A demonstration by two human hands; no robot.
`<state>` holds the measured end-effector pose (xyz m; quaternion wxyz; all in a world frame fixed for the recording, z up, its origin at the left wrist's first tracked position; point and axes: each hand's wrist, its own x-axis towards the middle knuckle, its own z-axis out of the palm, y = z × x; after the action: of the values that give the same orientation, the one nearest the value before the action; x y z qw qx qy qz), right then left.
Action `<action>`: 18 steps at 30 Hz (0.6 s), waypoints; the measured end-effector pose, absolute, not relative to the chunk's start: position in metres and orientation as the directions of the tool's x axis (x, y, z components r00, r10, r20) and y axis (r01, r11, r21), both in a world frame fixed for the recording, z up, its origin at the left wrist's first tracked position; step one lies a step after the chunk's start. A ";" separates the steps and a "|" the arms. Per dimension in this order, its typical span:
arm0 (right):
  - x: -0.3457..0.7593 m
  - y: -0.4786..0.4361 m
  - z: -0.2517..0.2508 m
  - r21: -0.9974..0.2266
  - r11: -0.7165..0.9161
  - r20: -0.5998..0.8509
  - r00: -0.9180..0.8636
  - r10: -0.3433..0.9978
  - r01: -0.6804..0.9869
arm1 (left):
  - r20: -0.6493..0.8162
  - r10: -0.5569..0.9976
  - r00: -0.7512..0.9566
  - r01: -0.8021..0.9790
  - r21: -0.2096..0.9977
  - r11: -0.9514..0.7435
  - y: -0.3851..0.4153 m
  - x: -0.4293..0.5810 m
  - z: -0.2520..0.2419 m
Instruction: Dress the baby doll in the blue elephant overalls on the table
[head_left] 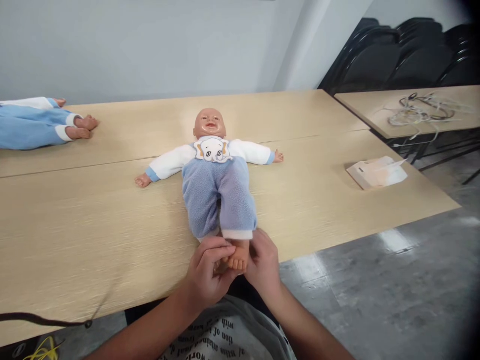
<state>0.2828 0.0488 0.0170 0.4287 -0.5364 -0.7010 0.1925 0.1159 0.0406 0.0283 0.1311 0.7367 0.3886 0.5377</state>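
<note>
A baby doll (pixel 234 192) lies on its back on the wooden table, arms spread wide and head away from me. It wears fuzzy blue trousers with white cuffs and a white top with an elephant face (pixel 213 150). At the table's front edge, my left hand (pixel 208 270) is closed around the doll's feet, its thumb and fingers by the bare foot (pixel 238 257) that shows. My right hand (pixel 265 260) grips the same leg from the right, beside the cuff (pixel 238 234). Its fingertips are hidden behind the ankle. The other foot is mostly covered by my left hand.
A second doll (pixel 33 125) in blue lies at the far left of the table (pixel 93 225). To the right sits a tissue pack (pixel 377 172). Tangled cables (pixel 423 110) rest on another table, with stacked black chairs (pixel 375 60) behind. A black strap (pixel 45 319) crosses the lower left.
</note>
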 end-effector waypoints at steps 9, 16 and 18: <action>0.298 0.042 0.017 -0.669 0.478 0.410 -0.254 0.876 0.569 | 0.685 0.701 0.201 0.430 0.581 -0.691 0.043 0.113 0.028; 0.331 0.059 0.045 -0.709 0.396 0.407 -0.121 0.906 0.584 | 0.570 0.659 0.491 0.633 0.287 -0.719 0.040 0.117 0.022; 0.325 0.065 0.055 -0.671 0.471 0.443 -0.199 0.874 0.573 | 0.550 0.655 0.518 0.645 0.252 -0.721 0.038 0.117 0.021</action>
<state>0.3248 0.0650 0.0553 0.4114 -0.4809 -0.7523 0.1830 0.1171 0.0383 0.0214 0.0080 0.8712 0.3732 0.3188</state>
